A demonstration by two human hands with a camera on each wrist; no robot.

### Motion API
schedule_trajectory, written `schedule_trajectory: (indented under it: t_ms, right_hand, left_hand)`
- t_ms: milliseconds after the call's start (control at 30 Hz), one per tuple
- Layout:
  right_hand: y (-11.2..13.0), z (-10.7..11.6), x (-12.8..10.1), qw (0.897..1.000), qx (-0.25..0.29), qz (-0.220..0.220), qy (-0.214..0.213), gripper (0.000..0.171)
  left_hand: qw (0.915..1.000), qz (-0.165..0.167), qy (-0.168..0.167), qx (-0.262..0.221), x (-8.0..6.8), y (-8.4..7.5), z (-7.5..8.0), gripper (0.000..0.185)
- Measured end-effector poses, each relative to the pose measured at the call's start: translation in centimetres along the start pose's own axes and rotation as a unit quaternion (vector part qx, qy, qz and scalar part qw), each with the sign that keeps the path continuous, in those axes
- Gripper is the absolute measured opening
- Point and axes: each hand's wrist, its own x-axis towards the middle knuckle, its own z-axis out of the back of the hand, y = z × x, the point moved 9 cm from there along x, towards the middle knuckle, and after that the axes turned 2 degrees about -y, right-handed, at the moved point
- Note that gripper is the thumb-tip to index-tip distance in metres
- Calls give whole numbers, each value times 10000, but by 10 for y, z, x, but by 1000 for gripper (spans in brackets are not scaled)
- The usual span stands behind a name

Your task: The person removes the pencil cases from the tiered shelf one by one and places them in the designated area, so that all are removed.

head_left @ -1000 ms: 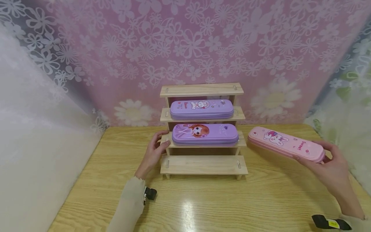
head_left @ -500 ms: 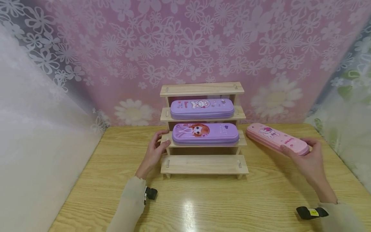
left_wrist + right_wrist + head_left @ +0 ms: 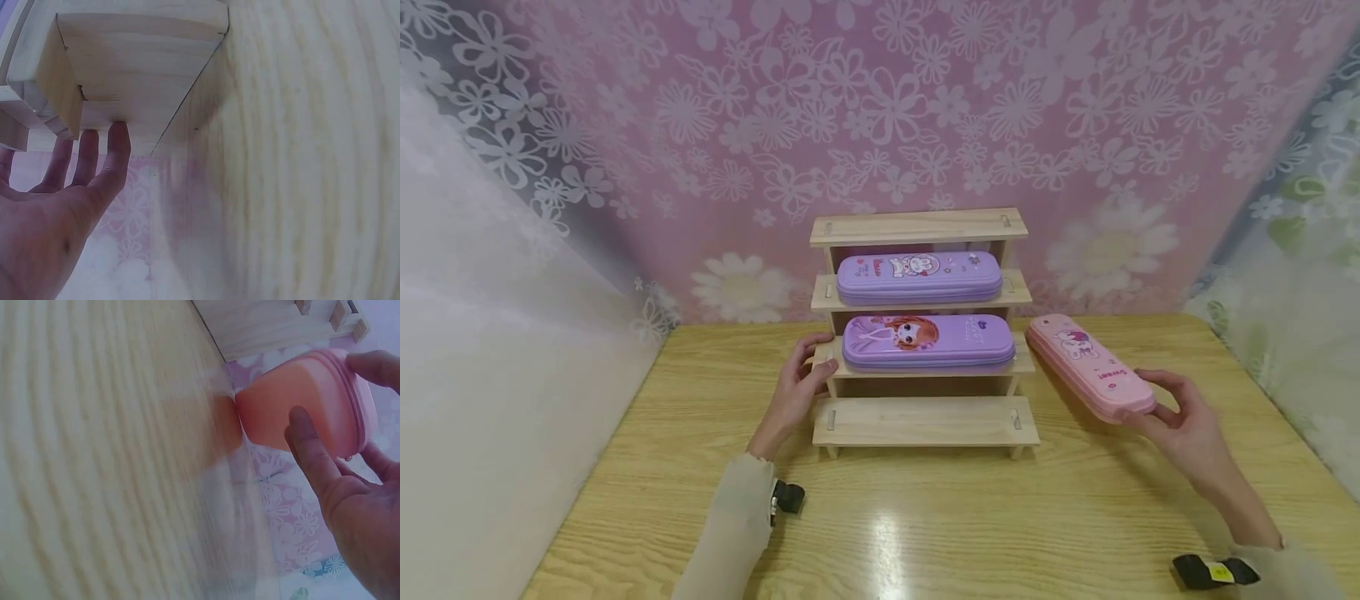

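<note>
Landmark: wooden rack [image 3: 925, 423], four stepped shelves. Pink case [image 3: 1090, 367] is off the rack's right side, slanted, far end just beside the third shelf from the top, near end clamped in my right grip [image 3: 1191, 433], thumb and fingers on opposite sides. My left grip [image 3: 793, 392] is at the rack's left side, fingers touching it, thumb by the third shelf's end; can't tell if it pinches or only touches.

Around: purple rabbit case [image 3: 917, 279] on the rack's second shelf, purple girl case [image 3: 928, 343] on the third, each taking up most of its shelf's length. Rack's right end stands close by the pink case. Wood-grain surface [image 3: 955, 500] under the rack, floral backdrop [image 3: 880, 108] behind it. Black strap [image 3: 788, 497] on my left wrist, front-left of the rack.

Left wrist view adds: fingers nearly straight, tips on the rack's side panel [image 3: 137, 69]; head view mostly hides them. Right wrist view adds: pink case's plain side and zip band, a fingertip against that side. Only head view gives the printed top, bunny and "Sweet".

Hard to make out: whether the pink case touches the surface or the rack; small print on both purple cases; right sleeve [image 3: 1292, 575], front-right of the rack, cut off by the frame.
</note>
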Motion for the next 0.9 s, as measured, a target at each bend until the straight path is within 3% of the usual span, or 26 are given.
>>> schedule_trajectory:
  t_ms: [67,167,367,500,733,900]
  right_hand:
    - [-4,-4,-1,9970,-718,-253,106,59]
    - [-9,-11,-2,9831,-1712,-557,325,66]
    - [-20,-23,-4,9723,-2050,-876,701,76]
    - [-21,-29,-2,9652,-2377,-764,773,79]
    - [-22,-33,0,9436,-3129,-666,858,76]
    - [-20,-31,3,9412,-3215,-623,837,74]
  left_hand:
    - [10000,-5,-14,4,0,0,0,42]
    - [10000,6,-54,-1,0,0,1,42]
    - [9999,35,-80,101,-1,0,1,41]
    - [10000,46,-56,67,-1,0,0,42]
    - [10000,28,47,54,-3,0,0,42]
    - [10000,-6,28,45,-1,0,0,42]
